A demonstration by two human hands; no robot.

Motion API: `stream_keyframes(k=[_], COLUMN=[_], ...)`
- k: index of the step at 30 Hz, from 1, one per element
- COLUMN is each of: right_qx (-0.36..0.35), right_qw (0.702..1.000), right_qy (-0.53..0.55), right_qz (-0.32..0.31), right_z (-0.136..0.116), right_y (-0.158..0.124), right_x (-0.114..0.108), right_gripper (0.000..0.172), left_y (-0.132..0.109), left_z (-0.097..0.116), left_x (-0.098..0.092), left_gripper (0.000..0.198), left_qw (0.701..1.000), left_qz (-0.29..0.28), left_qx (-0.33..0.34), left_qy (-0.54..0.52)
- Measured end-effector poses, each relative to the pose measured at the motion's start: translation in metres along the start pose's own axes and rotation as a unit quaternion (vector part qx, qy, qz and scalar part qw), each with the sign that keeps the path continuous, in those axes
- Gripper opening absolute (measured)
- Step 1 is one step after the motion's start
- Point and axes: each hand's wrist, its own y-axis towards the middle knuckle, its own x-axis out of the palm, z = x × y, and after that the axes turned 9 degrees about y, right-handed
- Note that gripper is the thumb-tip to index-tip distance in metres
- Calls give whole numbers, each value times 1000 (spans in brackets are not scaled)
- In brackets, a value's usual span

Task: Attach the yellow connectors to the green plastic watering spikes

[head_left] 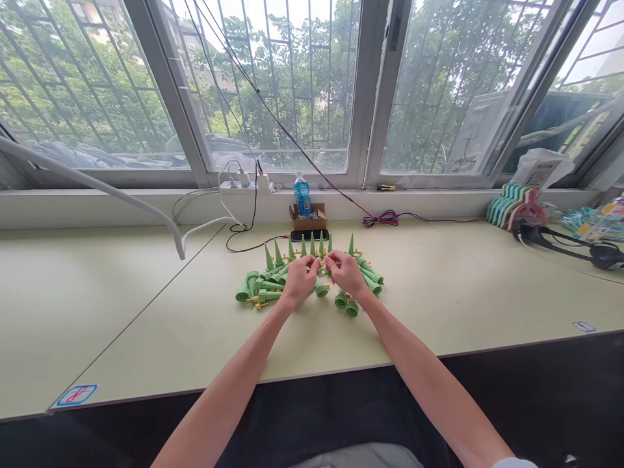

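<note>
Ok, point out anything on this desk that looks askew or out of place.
Nothing is spilled or broken. The cones are mixed: some stand upright in a row at the back, the rest lie tipped in loose heaps on both sides. A black cable and a red-blue wire trail loose from the sill across the desk.

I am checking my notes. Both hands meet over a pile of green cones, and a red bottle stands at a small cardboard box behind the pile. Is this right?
Not quite: the head view shows the bottle is blue, not red. The rest holds: left hand and right hand meet over the green cones, and the bottle stands at the cardboard box behind them.
</note>
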Motion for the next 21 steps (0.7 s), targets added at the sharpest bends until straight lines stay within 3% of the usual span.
stream_keyframes(k=[9, 21], right_qx=[1, -2], right_qw=[1000, 998], right_qy=[-17, -42], right_qz=[24, 39], right_z=[1, 2], right_y=[1, 0], right_x=[-1, -1], right_gripper=[25, 26], left_y=[-1, -7], left_z=[-3, -2], left_x=[1, -1], left_gripper=[28, 22], left_qw=[997, 963], left_qz=[21, -95], left_qx=[12, 17], left_qy=[78, 250])
